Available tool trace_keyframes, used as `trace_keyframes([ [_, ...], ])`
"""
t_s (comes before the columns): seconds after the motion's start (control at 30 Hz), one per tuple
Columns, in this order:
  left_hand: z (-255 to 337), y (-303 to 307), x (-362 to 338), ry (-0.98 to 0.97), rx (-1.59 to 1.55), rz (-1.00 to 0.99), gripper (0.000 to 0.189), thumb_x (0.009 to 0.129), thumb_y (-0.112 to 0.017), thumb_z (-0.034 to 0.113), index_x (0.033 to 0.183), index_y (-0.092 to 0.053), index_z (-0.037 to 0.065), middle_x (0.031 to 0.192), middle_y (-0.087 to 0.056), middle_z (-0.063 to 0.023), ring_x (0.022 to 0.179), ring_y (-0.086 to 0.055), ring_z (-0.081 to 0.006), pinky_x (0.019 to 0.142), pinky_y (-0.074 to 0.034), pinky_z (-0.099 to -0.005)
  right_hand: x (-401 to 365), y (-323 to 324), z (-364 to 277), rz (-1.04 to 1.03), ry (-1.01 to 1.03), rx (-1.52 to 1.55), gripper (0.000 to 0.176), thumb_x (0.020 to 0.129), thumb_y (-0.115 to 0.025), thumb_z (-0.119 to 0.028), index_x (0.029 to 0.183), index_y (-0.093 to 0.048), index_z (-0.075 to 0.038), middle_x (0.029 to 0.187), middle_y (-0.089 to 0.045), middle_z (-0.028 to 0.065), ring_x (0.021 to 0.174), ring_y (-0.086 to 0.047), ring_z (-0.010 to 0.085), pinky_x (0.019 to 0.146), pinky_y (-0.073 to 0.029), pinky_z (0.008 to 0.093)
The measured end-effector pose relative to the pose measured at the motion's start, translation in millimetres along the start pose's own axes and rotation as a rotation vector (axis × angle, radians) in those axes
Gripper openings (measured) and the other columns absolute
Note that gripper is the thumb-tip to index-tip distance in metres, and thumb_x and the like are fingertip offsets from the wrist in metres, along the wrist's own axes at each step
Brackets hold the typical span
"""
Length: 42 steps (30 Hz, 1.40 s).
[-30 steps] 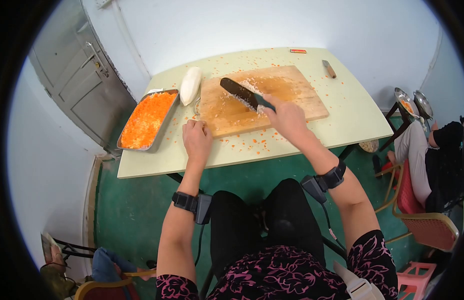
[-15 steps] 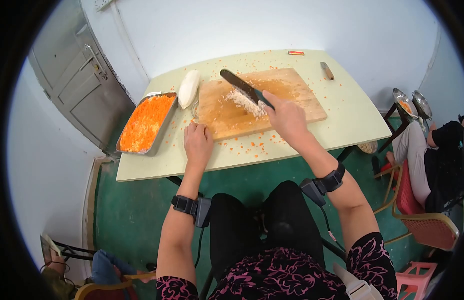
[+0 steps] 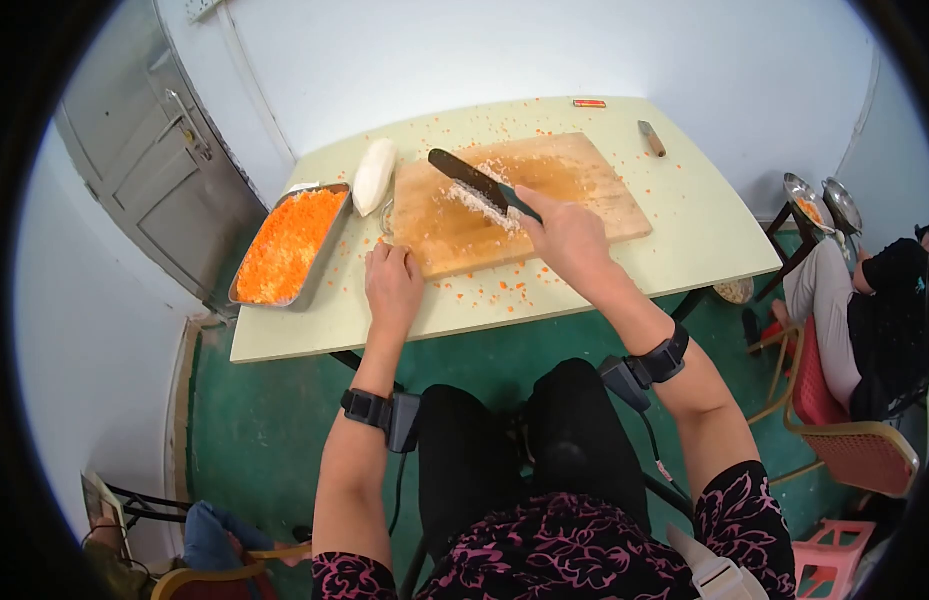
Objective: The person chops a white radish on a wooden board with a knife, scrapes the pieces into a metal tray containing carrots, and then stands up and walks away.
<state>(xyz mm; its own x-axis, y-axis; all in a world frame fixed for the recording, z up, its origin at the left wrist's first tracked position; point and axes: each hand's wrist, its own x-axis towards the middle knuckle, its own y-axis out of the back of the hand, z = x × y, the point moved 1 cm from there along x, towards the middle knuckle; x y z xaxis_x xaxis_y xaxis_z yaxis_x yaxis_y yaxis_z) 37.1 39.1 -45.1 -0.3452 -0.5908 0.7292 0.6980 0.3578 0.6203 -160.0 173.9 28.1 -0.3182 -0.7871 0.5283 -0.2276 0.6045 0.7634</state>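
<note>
My right hand (image 3: 568, 238) is closed round the green handle of a dark-bladed kitchen knife (image 3: 467, 172). Its blade slants over a pile of finely chopped pale bits (image 3: 482, 207) on the wooden cutting board (image 3: 595, 190). At the board's near left corner, my left hand (image 3: 394, 284) has its fingers curled together against the edge. Beyond that hand lies a whole peeled white radish (image 3: 375, 175). To the left, a metal tray (image 3: 327, 257) holds finely chopped orange carrot (image 3: 293, 240).
Orange crumbs are scattered over the pale table (image 3: 685, 235). A small wooden-handled knife (image 3: 653, 140) and a red-and-white packet (image 3: 590, 103) lie at the back right. Metal bowls (image 3: 843, 206) stand on stools at right, near a seated person (image 3: 890, 310) on a chair.
The knife blade has tipped lower and shifted slightly left over the pale bits, my right hand moving with it. My left hand stays at the board's corner.
</note>
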Motion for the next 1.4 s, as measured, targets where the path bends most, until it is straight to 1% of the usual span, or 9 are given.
trace_keyframes([
  [0.2, 0.0, -0.4, -0.9, -0.007, -0.018, 0.022, 0.009, 0.076, -0.055, 0.006, 0.081, -0.060, -0.001, 0.081, -0.053, -0.0133, 0.078, -0.050, -0.0307, 0.070, -0.043, -0.0393, 4.0, 5.2, -1.6, -0.047, -0.042, -0.025, 0.033, 0.081, -0.060, -0.022, 0.113, -0.059, -0.015, 0.067, -0.061, 0.0139, 0.063, -0.059, 0.0304, 0.057, -0.047, 0.0390],
  [0.3, 0.6, -1.1, -1.4, -0.002, 0.003, 0.003, 0.010, 0.077, -0.055, 0.005, 0.082, -0.060, 0.000, 0.082, -0.054, -0.0134, 0.081, -0.051, -0.0308, 0.071, -0.044, -0.0389, -0.4, -8.1, 7.0, 0.026, 0.039, -0.048, 0.034, 0.081, -0.059, -0.023, 0.113, -0.058, -0.015, 0.065, -0.060, 0.0142, 0.063, -0.059, 0.0306, 0.058, -0.047, 0.0391],
  [0.5, 2.2, 1.7, -0.3, 0.004, -0.003, -0.009, 0.010, 0.077, -0.055, 0.006, 0.083, -0.060, 0.000, 0.083, -0.054, -0.0142, 0.082, -0.052, -0.0317, 0.071, -0.044, -0.0392, 3.8, 5.8, 6.8, 0.029, -0.064, -0.038, 0.034, 0.080, -0.060, -0.024, 0.113, -0.059, -0.015, 0.063, -0.060, 0.0148, 0.062, -0.059, 0.0313, 0.058, -0.047, 0.0404],
  [0.6, 0.5, 1.1, -2.9, 0.000, 0.011, -0.024, 0.010, 0.078, -0.055, 0.006, 0.084, -0.060, 0.000, 0.083, -0.054, -0.0143, 0.082, -0.051, -0.0319, 0.071, -0.044, -0.0392, 5.2, -5.4, 18.7, -0.010, -0.005, -0.059, 0.037, 0.080, -0.059, -0.021, 0.116, -0.056, -0.014, 0.063, -0.060, 0.0144, 0.061, -0.060, 0.0313, 0.056, -0.047, 0.0408],
  [0.8, 2.3, 1.2, -0.9, 0.002, -0.008, -0.020, 0.011, 0.078, -0.054, 0.005, 0.085, -0.060, -0.001, 0.084, -0.054, -0.0143, 0.082, -0.051, -0.0317, 0.072, -0.043, -0.0389, 10.3, 3.8, 16.1, 0.152, 0.031, 0.002, 0.034, 0.080, -0.060, -0.019, 0.112, -0.058, -0.012, 0.064, -0.060, 0.0146, 0.062, -0.060, 0.0308, 0.056, -0.047, 0.0406],
  [0.9, 2.0, 1.4, -1.8, -0.001, -0.005, -0.018, 0.009, 0.077, -0.054, 0.006, 0.082, -0.059, 0.000, 0.083, -0.053, -0.0139, 0.081, -0.050, -0.0311, 0.071, -0.044, -0.0395, 3.3, -3.4, 15.0, -0.013, 0.043, -0.091, 0.033, 0.080, -0.059, -0.020, 0.112, -0.058, -0.012, 0.064, -0.061, 0.0144, 0.062, -0.060, 0.0307, 0.056, -0.047, 0.0398],
  [1.1, 1.1, 0.0, -1.8, -0.018, -0.009, 0.002, 0.008, 0.077, -0.055, 0.006, 0.081, -0.059, 0.000, 0.083, -0.052, -0.0131, 0.080, -0.050, -0.0305, 0.070, -0.044, -0.0393, 5.8, -4.4, 12.5, 0.035, 0.050, -0.045, 0.032, 0.081, -0.059, -0.023, 0.112, -0.060, -0.016, 0.065, -0.060, 0.0154, 0.063, -0.060, 0.0304, 0.058, -0.048, 0.0396],
  [1.3, 1.2, 0.4, -1.4, 0.008, -0.015, -0.010, 0.010, 0.076, -0.055, 0.005, 0.083, -0.060, 0.000, 0.083, -0.052, -0.0129, 0.081, -0.050, -0.0305, 0.071, -0.044, -0.0392, 13.6, 13.8, 11.2, -0.036, -0.070, -0.047, 0.032, 0.082, -0.057, -0.023, 0.114, -0.057, -0.015, 0.069, -0.062, 0.0133, 0.065, -0.061, 0.0292, 0.057, -0.047, 0.0396],
  [1.4, -0.2, -0.6, -2.2, -0.014, -0.022, 0.000, 0.010, 0.076, -0.055, 0.005, 0.083, -0.060, 0.000, 0.083, -0.052, -0.0127, 0.081, -0.050, -0.0305, 0.071, -0.044, -0.0392, 12.6, 2.3, 21.8, -0.042, -0.025, -0.102, 0.032, 0.082, -0.056, -0.023, 0.113, -0.058, -0.015, 0.071, -0.063, 0.0136, 0.068, -0.061, 0.0289, 0.060, -0.048, 0.0403],
])
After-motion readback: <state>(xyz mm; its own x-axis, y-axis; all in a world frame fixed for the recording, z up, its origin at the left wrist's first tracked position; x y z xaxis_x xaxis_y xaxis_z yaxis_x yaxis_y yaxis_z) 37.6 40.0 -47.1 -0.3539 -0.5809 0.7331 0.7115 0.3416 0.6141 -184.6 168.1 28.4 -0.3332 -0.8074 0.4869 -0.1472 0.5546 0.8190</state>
